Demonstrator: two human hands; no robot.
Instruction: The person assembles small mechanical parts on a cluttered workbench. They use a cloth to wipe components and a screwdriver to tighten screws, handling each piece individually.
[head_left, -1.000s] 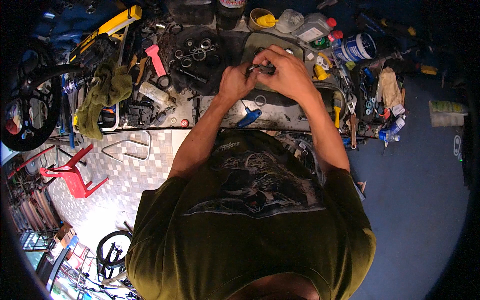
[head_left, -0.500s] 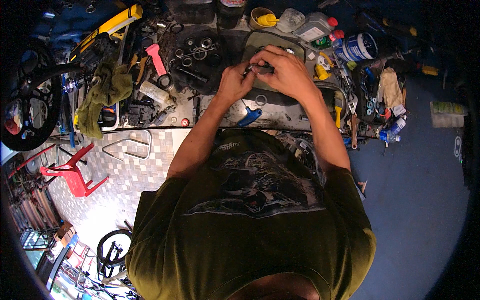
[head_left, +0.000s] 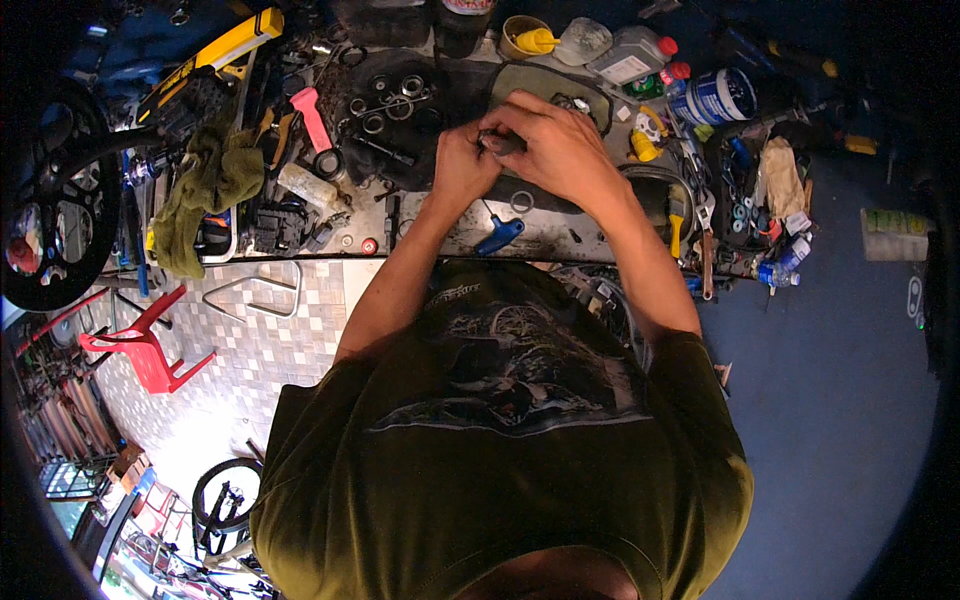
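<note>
Above the bench, my left hand [head_left: 464, 163] and my right hand [head_left: 562, 148] meet with fingers curled together. Between them is a small dark grey piece [head_left: 503, 143], partly covered by the fingers; its kind cannot be made out. Just in front of the hands a thin metal ring [head_left: 522, 201] lies flat, and nearer still is a blue-handled hex key [head_left: 500, 234]. Behind my right hand, shiny metal parts [head_left: 572, 103] rest on a grey-green mat [head_left: 520, 78]. Left of my left hand, a black cloth [head_left: 372, 140] carries several rings and bearings [head_left: 412, 86].
A pink-handled tool [head_left: 312, 118], a green rag [head_left: 205, 190] and a white bottle [head_left: 308, 184] crowd the left side. Bottles [head_left: 630, 58], a blue-and-white tub [head_left: 712, 95] and wrenches [head_left: 705, 212] stand or lie on the right. A red chair [head_left: 150, 345] is on the tiled floor.
My right hand has shifted slightly left and turned over the left one. More of the dark piece shows between the fingers, and the metal parts behind are less covered.
</note>
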